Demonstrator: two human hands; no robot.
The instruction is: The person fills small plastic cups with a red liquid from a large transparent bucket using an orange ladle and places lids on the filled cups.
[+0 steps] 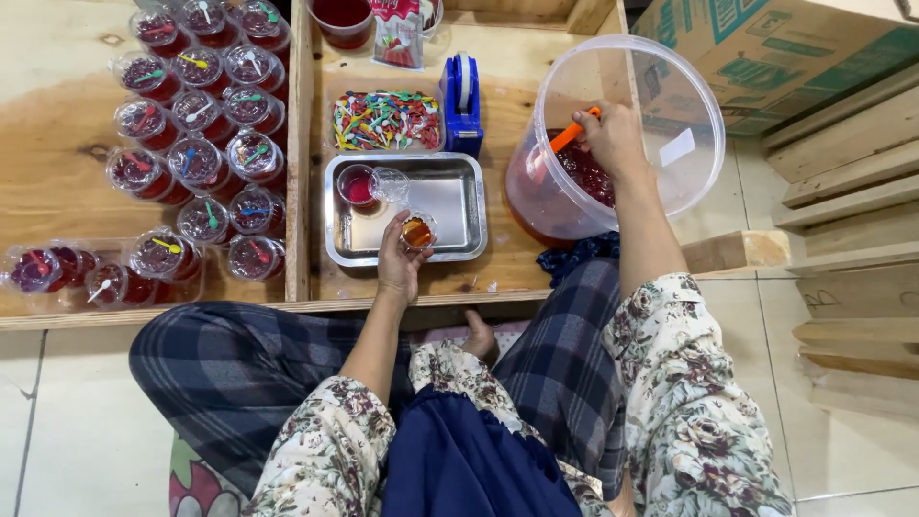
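Plaid lap [239, 373], wooden worktop [57, 124], tiled floor [57, 421]

Bare tray floor [450, 206] right of red-filled cup [356, 185]; blue tape dispenser [462, 103] and bucket [613, 134] crowding beyond.

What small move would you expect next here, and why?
Probably lifting the orange ladle from the big tub toward the small cup. The right hand holds the ladle down in the red jelly, while the left hand holds the cup over the metal tray.

Blue tape dispenser [462, 103], cardboard box [766, 53]
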